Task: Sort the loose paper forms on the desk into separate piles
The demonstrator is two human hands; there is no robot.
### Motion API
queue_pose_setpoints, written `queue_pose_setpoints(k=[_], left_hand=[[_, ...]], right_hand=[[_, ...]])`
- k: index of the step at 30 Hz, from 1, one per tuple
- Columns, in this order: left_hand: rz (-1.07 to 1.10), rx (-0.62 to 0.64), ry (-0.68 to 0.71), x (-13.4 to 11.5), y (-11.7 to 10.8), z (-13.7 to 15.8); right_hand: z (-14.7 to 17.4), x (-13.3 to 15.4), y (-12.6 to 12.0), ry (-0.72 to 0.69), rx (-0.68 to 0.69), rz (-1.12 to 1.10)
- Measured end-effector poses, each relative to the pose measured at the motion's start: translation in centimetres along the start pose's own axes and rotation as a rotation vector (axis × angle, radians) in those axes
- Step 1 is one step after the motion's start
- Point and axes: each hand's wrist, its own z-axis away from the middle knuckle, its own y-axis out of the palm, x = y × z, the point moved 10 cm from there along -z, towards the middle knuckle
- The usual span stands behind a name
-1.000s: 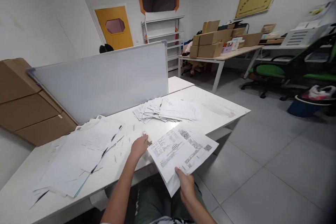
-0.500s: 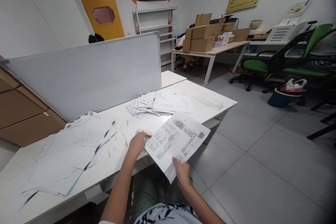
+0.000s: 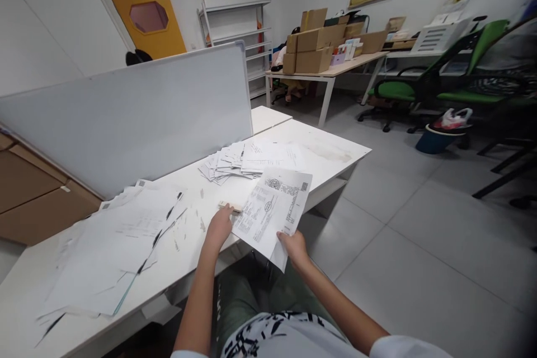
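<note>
My right hand [image 3: 295, 247] pinches the lower edge of a printed paper sheet [image 3: 268, 207], thumb on top. The sheet bears round stamps, a table and a small square code, and its lower corner is folded or doubled. My left hand [image 3: 218, 227] is closed on a slim beige stapler-like object [image 3: 230, 207] lying on the white desk, at the sheet's left corner. Most of that object is hidden by the fingers. Behind the sheet lies a fanned pile of papers [image 3: 272, 155]. Left of my left hand spreads a larger stack of papers [image 3: 104, 246] with black marks along its edge.
A white divider panel [image 3: 138, 117] runs along the back of the desk [image 3: 191, 240]. Cardboard boxes [image 3: 42, 196] stand at the left. Farther off are a table with cartons [image 3: 312, 59], green chairs [image 3: 396, 89] and a blue bin [image 3: 436, 140]. Someone is partly visible behind the cartons.
My right hand has swung the sheet's far end inward and to the left, tilting it more upright. The left hand stays closed at the beige object. The whole view has shifted slightly.
</note>
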Motion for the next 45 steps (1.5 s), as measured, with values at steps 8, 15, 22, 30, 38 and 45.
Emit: queue_pose_setpoints(k=[8, 15, 22, 30, 38, 45], left_hand=[[0.068, -0.272, 0.011, 0.4, -0.6, 0.2], [0.045, -0.272, 0.219, -0.6, 2.6, 1.6], [0.096, -0.212, 0.161, 0.2, 3.2, 1.1], [-0.063, -0.203, 0.112, -0.9, 3.7, 0.5], [-0.038, -0.230, 0.139, -1.2, 3.4, 1.4], [0.401, -0.413, 0.122, 0.3, 1.3, 1.3]], right_hand=[[-2.8, 0.6, 1.4, -0.003, 0.037, -0.044], [-3.3, 0.9, 1.4, 0.011, 0.077, -0.060], [-3.3, 0.7, 1.5, 0.021, 0.089, -0.053], [-3.1, -0.8, 1.2, 0.069, 0.088, -0.054], [-2.9, 1.3, -2.9, -0.006, -0.056, 0.185], [-0.5, 11.1, 1.7, -0.245, 0.009, -0.130]])
